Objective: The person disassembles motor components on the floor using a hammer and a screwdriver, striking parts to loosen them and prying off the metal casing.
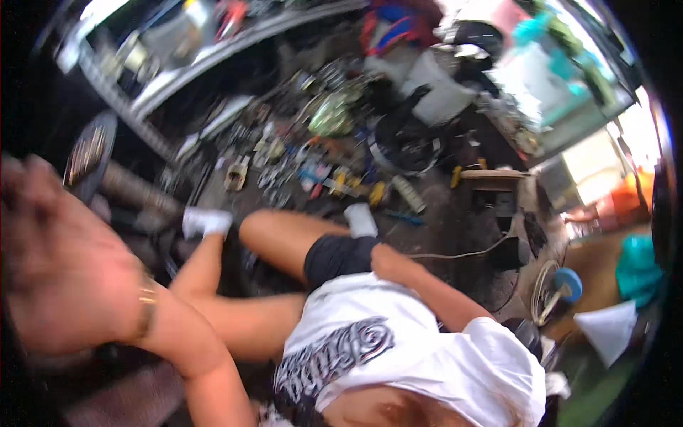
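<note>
Head view shows your left hand (75, 274) raised at the far left, too blurred to tell whether its fingers are apart or together, with a dark oval object (91, 153) near it. Your right hand (391, 263) rests at your dark shorts (336, 257), its grip unclear; farther off lie metal parts (274, 178), a greenish plastic bag (331, 117) and a white bucket (435, 92).

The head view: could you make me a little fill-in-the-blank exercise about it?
1. The left hand has a gold-coloured band at its ____.
2. The right hand is beside dark ____ worn on the hips.
3. The lettered shirt is mostly ____.
4. The round disc beside the coiled cord is ____.

Missing words: wrist; shorts; white; blue.
</note>
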The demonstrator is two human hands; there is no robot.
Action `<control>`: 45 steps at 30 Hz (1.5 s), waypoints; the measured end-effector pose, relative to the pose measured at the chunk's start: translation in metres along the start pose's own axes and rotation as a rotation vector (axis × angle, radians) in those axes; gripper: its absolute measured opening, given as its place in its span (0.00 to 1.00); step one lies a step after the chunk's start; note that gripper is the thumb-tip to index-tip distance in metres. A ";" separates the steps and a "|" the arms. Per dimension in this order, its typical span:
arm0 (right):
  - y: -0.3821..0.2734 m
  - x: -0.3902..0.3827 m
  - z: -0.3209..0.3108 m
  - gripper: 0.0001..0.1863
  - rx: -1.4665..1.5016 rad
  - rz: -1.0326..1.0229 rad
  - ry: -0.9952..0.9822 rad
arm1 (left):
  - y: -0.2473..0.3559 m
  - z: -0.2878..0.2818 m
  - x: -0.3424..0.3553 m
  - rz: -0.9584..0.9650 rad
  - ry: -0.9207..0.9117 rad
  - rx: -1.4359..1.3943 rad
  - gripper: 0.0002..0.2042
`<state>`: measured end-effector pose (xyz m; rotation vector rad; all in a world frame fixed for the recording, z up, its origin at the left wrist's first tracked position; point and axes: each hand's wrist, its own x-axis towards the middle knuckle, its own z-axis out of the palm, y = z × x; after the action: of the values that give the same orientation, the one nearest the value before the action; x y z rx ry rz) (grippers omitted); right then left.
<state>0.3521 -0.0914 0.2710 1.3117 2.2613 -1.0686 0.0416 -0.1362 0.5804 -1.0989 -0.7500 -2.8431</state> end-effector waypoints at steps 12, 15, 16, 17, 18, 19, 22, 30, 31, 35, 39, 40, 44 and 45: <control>0.045 0.004 0.037 0.06 0.078 -0.123 0.178 | -0.168 -0.013 -0.287 -0.573 -1.607 0.470 0.09; 0.046 0.009 0.041 0.03 -0.010 -0.230 0.273 | -0.168 -0.028 -0.313 -0.629 -1.722 0.537 0.09; 0.037 0.007 0.035 0.03 -0.126 -0.312 0.284 | -0.169 -0.035 -0.315 -0.651 -1.753 0.577 0.09; 0.036 -0.004 0.041 0.03 -0.040 -0.390 0.586 | -0.169 -0.034 -0.321 -0.651 -1.698 0.567 0.09; 0.040 -0.003 0.049 0.03 -0.027 -0.310 0.568 | -0.169 -0.033 -0.324 -0.651 -1.643 0.557 0.10; 0.028 -0.006 0.039 0.03 -0.059 -0.226 0.600 | -0.172 -0.032 -0.321 -0.649 -1.585 0.568 0.11; 0.017 -0.012 0.025 0.05 -0.146 -0.142 0.422 | -0.173 -0.028 -0.306 -0.653 -1.649 0.629 0.13; 0.022 -0.070 0.022 0.10 0.252 -0.160 0.227 | -0.170 -0.030 -0.322 -1.160 -2.168 0.587 0.34; 0.014 -0.083 0.011 0.12 0.243 -0.176 0.207 | -0.171 -0.031 -0.320 -1.195 -2.186 0.590 0.34; 0.021 -0.121 -0.031 0.24 0.455 -0.169 0.113 | -0.174 -0.042 -0.317 -0.972 -2.356 0.682 0.27; 0.168 -0.160 -0.105 0.19 1.251 0.120 1.112 | -0.181 -0.037 -0.282 -0.569 -2.229 0.624 0.16; 0.215 -0.189 -0.123 0.17 1.368 0.119 1.399 | -0.196 -0.046 -0.266 -0.212 -2.064 0.477 0.16; 0.280 -0.276 -0.186 0.19 0.993 0.027 1.693 | -0.192 -0.037 -0.124 -0.551 -0.792 0.221 0.10; 0.278 -0.278 -0.195 0.20 0.926 0.023 1.637 | -0.194 -0.046 -0.098 -0.553 -0.569 0.189 0.08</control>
<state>0.7517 -0.0330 0.4425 3.5680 2.5057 -1.2454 0.0535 -0.0003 0.4043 -1.9550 -1.5298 -2.7459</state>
